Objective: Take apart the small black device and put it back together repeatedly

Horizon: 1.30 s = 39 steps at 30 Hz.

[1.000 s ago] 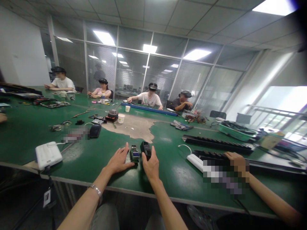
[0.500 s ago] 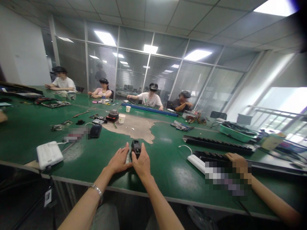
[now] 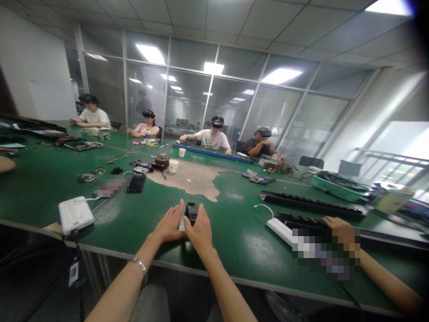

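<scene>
A small black box-shaped device (image 3: 192, 211) stands between my hands near the table's front edge, its top end facing up. My right hand (image 3: 201, 229) is closed round its right side, with the thumb across the near face. On the other side my left hand (image 3: 169, 224) cups the device with fingers pressed together, close against it. A pale, narrow patch shows between the left fingers and thumb; what it is I cannot make out. The device's lower part is hidden by my hands.
The green table (image 3: 234, 237) has a bare tan patch (image 3: 201, 183). At left are a white box (image 3: 76, 214) and a black phone-like slab (image 3: 136, 183). Paper cup (image 3: 173, 166) beyond. Right: white power strip (image 3: 278, 230), black slotted rails (image 3: 311, 205), another person's hand (image 3: 340, 228).
My left hand has moved in closer to the device, narrowing the gap beside it. The device has turned slightly in my grasp. The whole view has shifted a little.
</scene>
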Each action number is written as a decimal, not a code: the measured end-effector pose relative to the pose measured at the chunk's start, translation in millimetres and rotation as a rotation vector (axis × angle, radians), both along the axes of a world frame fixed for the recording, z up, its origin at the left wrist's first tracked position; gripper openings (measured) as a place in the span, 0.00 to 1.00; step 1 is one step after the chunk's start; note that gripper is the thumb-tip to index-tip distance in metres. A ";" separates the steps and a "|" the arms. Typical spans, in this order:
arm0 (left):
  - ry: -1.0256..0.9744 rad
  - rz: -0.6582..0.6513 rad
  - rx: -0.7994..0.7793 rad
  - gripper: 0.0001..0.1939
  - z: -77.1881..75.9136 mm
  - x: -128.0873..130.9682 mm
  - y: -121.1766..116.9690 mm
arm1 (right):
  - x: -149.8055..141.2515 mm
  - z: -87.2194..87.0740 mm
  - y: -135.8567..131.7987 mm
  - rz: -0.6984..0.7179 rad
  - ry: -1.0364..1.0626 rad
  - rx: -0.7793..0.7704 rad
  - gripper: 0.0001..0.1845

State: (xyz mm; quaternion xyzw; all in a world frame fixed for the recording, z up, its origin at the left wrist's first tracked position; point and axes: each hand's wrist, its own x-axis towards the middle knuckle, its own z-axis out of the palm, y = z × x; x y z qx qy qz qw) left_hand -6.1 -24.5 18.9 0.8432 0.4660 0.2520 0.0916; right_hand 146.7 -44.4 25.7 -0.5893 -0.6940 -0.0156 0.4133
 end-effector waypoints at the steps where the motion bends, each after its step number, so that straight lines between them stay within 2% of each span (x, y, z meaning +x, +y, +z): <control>1: -0.002 -0.003 -0.006 0.59 0.1 -0.1 0.2 | -0.9 1.2 1.1 -0.005 -0.005 0.012 0.40; 8: 0.035 0.007 -0.024 0.55 -2.2 0.7 1.8 | -11.6 -0.8 -2.9 -0.028 -0.019 -0.042 0.29; 14: 0.032 0.012 -0.024 0.55 -3.4 0.1 2.3 | -8.7 10.0 -2.8 -0.010 0.005 -0.102 0.32; 20: 0.029 0.022 -0.025 0.55 -0.8 0.8 2.8 | 7.8 34.9 6.0 0.017 0.148 0.040 0.36; 23: 0.031 0.038 -0.036 0.56 1.1 1.3 2.4 | 24.8 39.0 11.5 -0.015 0.178 0.094 0.37; 26: 0.026 0.051 -0.051 0.57 2.2 1.4 1.3 | 46.6 29.3 16.3 -0.071 0.174 0.088 0.37; 31: 0.022 0.045 -0.064 0.58 4.5 1.7 -0.5 | 74.9 -1.5 17.4 -0.125 0.138 0.031 0.37; 35: 0.030 0.050 -0.067 0.57 6.7 1.9 -1.8 | 80.6 -18.8 14.2 -0.128 0.104 0.020 0.36; 39: 0.028 0.042 -0.056 0.56 6.3 1.9 -2.4 | 79.1 -25.0 12.4 -0.141 0.068 0.049 0.36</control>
